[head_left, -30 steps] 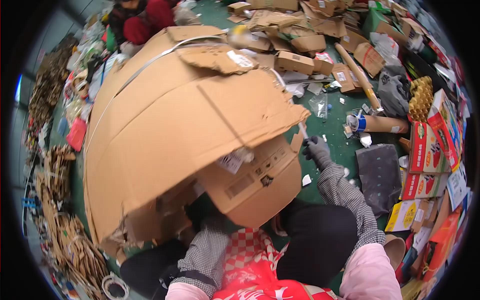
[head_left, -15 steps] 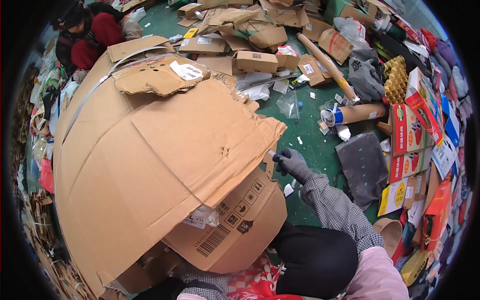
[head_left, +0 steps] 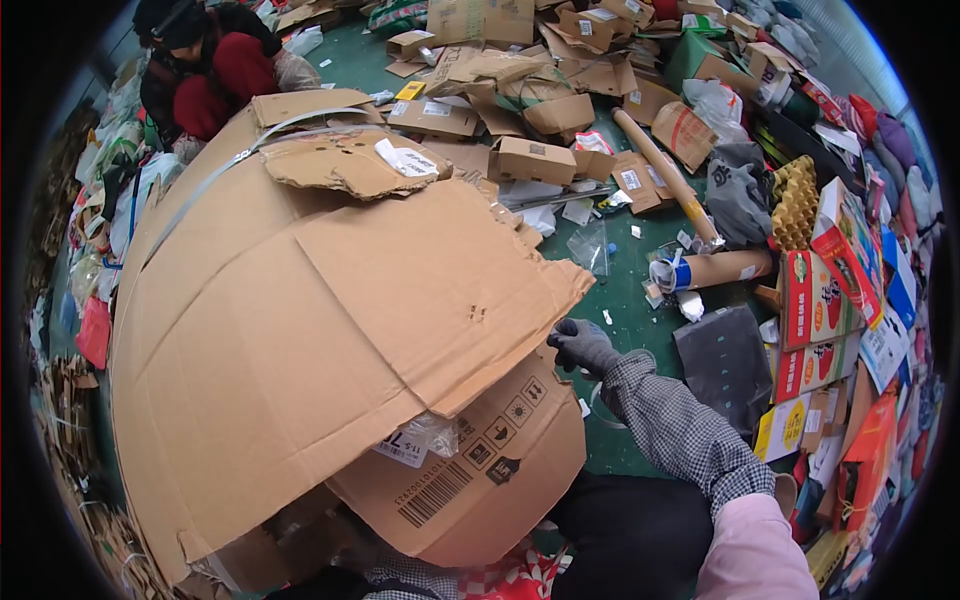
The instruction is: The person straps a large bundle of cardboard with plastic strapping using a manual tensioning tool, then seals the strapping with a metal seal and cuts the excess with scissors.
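My right hand (head_left: 583, 346), in a grey glove, is closed beside the right edge of a large brown cardboard sheet (head_left: 390, 270). What its fingers hold is hidden. A pale strap (head_left: 603, 408) curls just below that hand. My left hand is out of sight; only a checked sleeve (head_left: 412, 578) shows beneath the cardboard. Under the sheet lies a printed carton (head_left: 470, 470) with a barcode, and clear plastic with a label (head_left: 408, 446) pokes out between them. Another plastic strap (head_left: 205, 190) runs over the bundle's far left side, by a torn cardboard piece (head_left: 345, 165).
A person (head_left: 205, 70) crouches at the far left. Flattened boxes (head_left: 535, 160) are heaped ahead. Cardboard tubes (head_left: 665, 175), a dark grey sheet (head_left: 725, 365), an egg tray (head_left: 793, 203) and red printed boxes (head_left: 815, 300) lie to the right on the green floor (head_left: 625, 300).
The view has shifted, so the bundle sits slightly lower and further right. My right hand stays near the sheet's edge, and the pale strip that showed at its fingertips is no longer visible.
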`<state>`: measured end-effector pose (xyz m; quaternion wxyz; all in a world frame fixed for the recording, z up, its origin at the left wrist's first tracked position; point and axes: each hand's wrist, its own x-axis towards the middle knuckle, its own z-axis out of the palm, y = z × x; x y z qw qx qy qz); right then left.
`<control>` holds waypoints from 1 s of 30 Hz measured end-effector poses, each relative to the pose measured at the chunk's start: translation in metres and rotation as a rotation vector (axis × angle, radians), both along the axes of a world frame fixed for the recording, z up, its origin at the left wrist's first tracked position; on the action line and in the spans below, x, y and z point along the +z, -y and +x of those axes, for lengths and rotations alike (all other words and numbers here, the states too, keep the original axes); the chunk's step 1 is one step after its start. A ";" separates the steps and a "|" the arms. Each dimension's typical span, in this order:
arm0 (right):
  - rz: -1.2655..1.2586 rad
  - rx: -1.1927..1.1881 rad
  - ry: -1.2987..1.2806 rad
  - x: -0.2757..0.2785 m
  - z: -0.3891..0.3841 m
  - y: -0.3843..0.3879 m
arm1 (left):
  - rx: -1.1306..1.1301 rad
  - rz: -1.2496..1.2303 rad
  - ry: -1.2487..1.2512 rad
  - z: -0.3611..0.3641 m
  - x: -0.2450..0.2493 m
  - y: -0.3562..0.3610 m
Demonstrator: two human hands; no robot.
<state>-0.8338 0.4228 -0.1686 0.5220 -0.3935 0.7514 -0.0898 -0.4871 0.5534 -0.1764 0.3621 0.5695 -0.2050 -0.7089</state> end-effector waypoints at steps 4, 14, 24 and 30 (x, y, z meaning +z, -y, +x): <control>-0.096 -0.146 0.101 -0.016 -0.004 0.003 | 0.004 0.023 0.018 0.004 0.000 -0.005; -0.404 0.182 -0.328 -0.009 -0.006 0.016 | -0.007 0.036 0.033 0.005 0.006 -0.006; -0.326 0.371 -0.458 -0.079 0.125 0.062 | -0.026 -0.020 0.006 0.012 0.017 -0.013; -0.206 0.395 -0.342 -0.083 0.211 -0.041 | -0.036 -0.041 -0.011 0.015 0.022 -0.021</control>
